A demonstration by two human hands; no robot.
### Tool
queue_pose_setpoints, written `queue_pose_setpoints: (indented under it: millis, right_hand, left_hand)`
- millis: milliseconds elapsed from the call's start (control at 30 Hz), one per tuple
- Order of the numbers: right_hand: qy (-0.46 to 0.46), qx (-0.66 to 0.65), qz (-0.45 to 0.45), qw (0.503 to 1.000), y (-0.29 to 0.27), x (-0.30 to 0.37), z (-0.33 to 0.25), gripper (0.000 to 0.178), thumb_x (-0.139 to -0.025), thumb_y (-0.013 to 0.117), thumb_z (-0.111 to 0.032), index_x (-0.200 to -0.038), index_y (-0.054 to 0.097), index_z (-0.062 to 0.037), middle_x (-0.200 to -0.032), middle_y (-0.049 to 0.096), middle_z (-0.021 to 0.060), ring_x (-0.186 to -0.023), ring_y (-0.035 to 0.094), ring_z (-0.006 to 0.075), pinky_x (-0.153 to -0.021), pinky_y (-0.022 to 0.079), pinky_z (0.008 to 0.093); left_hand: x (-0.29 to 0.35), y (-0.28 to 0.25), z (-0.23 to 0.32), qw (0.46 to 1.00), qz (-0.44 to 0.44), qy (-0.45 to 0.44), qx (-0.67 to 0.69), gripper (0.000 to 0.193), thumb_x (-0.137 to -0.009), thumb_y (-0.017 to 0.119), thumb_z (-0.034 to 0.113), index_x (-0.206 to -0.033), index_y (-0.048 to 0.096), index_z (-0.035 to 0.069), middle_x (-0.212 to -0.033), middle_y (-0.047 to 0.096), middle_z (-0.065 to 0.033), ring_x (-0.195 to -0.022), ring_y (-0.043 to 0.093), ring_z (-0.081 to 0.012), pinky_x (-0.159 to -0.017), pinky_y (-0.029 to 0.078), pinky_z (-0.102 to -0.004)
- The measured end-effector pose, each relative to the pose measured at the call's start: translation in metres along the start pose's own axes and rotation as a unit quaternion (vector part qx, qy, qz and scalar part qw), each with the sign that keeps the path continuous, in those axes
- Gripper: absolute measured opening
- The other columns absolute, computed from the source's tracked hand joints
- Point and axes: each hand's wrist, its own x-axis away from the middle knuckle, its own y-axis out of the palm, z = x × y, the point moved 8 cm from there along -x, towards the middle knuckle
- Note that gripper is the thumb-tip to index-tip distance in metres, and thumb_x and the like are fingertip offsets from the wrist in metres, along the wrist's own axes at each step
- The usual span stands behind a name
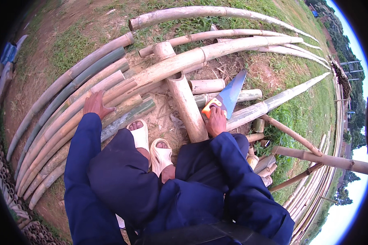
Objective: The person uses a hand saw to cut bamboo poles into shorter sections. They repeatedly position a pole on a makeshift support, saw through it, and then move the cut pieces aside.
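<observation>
My right hand [216, 123] is wrapped round the orange and yellow handle of a handsaw [234, 92]. The saw's broad blade points away from me, beside short cut bamboo pieces [207, 85]. To the left, my left hand [95, 105] lies on top of a bamboo pole [110, 80] in a row of poles, thumb spread to the right; its fingertips are hard to make out. Between my hands, a long bamboo pole [173, 66] rests across a thick bamboo length [187, 107] that reaches towards my right knee.
Several long poles [192, 12] lie on the grass ahead. On the right, bamboo poles [292, 134] cross as a frame above short offcuts [268, 164]. Stacked bamboo [8, 192] shows at the far left. My sandalled feet [140, 136] stand close to the poles.
</observation>
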Motion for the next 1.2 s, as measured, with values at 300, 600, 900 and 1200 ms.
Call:
queue_pose_setpoints:
  millis: [300,600,900,1200]
  right_hand:
    - [0.157,-0.061,0.058,0.984,-0.081,-0.001,0.027,0.045,-0.087,0.067,-0.024,-0.127,0.060,-0.0051,-0.099,0.073,0.0247,-0.098,0.070,0.0456,-0.084,0.054,0.0546]
    - [0.019,-0.456,0.387,0.801,-0.210,0.159,0.007,0.013,-0.095,0.072,-0.005,-0.103,0.062,-0.0026,-0.085,0.060,-0.0002,-0.071,0.055,0.0092,-0.068,0.049,0.0255]
    - [-0.035,-0.556,0.161,0.814,-0.187,0.171,-0.119,0.023,-0.098,0.074,-0.020,-0.100,0.067,0.0022,-0.068,0.058,0.0008,-0.056,0.052,0.0071,-0.054,0.043,0.0240]
    - [-0.110,-0.474,0.083,0.869,-0.125,0.142,-0.169,0.019,-0.089,0.081,-0.010,-0.089,0.064,-0.0002,-0.068,0.060,0.0065,-0.054,0.056,0.0178,-0.055,0.045,0.0323]
  left_hand:
    - [-0.001,-0.005,0.006,1.000,-0.015,-0.022,-0.006,0.092,-0.066,0.092,0.049,-0.138,0.056,0.007,-0.133,0.065,-0.0182,-0.124,0.061,-0.0347,-0.107,0.044,-0.0474]
    - [-0.003,-0.004,0.008,0.999,0.002,0.003,-0.034,0.089,-0.069,0.089,0.052,-0.139,0.056,0.008,-0.129,0.068,-0.0161,-0.120,0.063,-0.0345,-0.105,0.046,-0.0474]
    - [-0.001,-0.004,0.002,0.999,-0.019,-0.016,-0.028,0.091,-0.070,0.087,0.056,-0.141,0.056,0.009,-0.128,0.068,-0.0168,-0.119,0.064,-0.0344,-0.104,0.047,-0.0474]
    - [0.001,0.000,0.003,1.000,0.002,-0.003,-0.016,0.088,-0.068,0.088,0.053,-0.139,0.057,0.010,-0.127,0.068,-0.0176,-0.118,0.064,-0.0343,-0.101,0.047,-0.0462]
